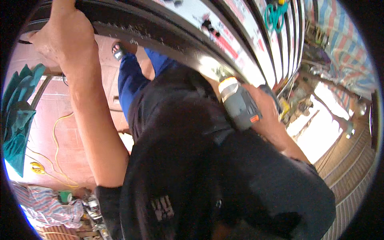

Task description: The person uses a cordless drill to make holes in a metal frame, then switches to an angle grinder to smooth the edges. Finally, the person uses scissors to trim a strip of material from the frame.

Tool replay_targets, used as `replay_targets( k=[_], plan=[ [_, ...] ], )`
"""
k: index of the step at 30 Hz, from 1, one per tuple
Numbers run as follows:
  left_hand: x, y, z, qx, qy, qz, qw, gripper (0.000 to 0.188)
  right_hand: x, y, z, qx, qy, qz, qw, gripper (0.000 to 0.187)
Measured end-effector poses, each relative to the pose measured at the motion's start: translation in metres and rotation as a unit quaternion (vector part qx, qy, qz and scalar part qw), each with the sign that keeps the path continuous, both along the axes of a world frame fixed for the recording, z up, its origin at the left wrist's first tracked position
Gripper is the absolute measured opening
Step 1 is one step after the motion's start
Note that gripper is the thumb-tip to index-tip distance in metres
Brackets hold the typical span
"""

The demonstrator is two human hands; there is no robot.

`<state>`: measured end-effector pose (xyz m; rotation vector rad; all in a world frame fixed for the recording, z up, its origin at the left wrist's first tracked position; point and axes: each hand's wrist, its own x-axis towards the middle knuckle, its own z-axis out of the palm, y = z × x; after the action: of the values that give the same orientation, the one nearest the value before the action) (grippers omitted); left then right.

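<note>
My right hand (262, 103) is closed round a grey cordless drill (240, 105) with a pale and orange ring at its front. The drill's nose points at the lower edge of a long dark metal bar (168, 45), where a bright patch of light falls. Whether its tip touches the metal I cannot tell. At the upper left, my left hand (68, 38) grips the far left part of the same bar, its fingers partly hidden. Beyond it run several dark bars over white and red printed film (228, 44).
Teal-handled tools (276, 18) lie on the bars at upper right. Green cloth (20, 116) hangs at left, near a yellow cable (56, 140) on the tiled floor. Striped sheeting (52, 210) lies at lower left; more striped sheeting (340, 36) and clutter stand at right.
</note>
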<state>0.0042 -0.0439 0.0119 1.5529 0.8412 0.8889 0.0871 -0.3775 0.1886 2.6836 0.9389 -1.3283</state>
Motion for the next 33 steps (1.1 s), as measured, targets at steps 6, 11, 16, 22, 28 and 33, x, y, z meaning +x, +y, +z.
replay_targets(
  k=[6, 11, 16, 22, 28, 33],
  plan=[
    [0.021, -0.004, 0.022, -0.110, -0.032, 0.065, 0.991, 0.030, 0.008, -0.017, 0.027, -0.002, 0.035, -0.055, 0.998, 0.048],
    [0.020, 0.011, -0.017, -0.154, -0.095, 0.116, 0.977, 0.042, 0.008, -0.035, 0.068, 0.103, 0.031, -0.104, 0.989, 0.050],
    [0.023, 0.009, -0.007, -0.154, -0.081, 0.122, 0.977, 0.054, -0.004, -0.051, 0.053, 0.095, 0.032, -0.117, 0.988, 0.058],
    [0.021, 0.010, -0.004, -0.189, -0.025, 0.141, 0.971, 0.054, -0.004, -0.061, 0.032, 0.125, 0.056, -0.115, 0.984, 0.059],
    [0.021, 0.010, -0.010, -0.184, -0.048, 0.140, 0.972, 0.055, 0.002, -0.057, 0.030, 0.109, 0.076, -0.133, 0.982, 0.059],
    [0.023, 0.007, -0.009, -0.158, 0.009, 0.211, 0.965, 0.055, 0.006, -0.053, 0.034, 0.120, 0.085, -0.129, 0.981, 0.060]
  ],
)
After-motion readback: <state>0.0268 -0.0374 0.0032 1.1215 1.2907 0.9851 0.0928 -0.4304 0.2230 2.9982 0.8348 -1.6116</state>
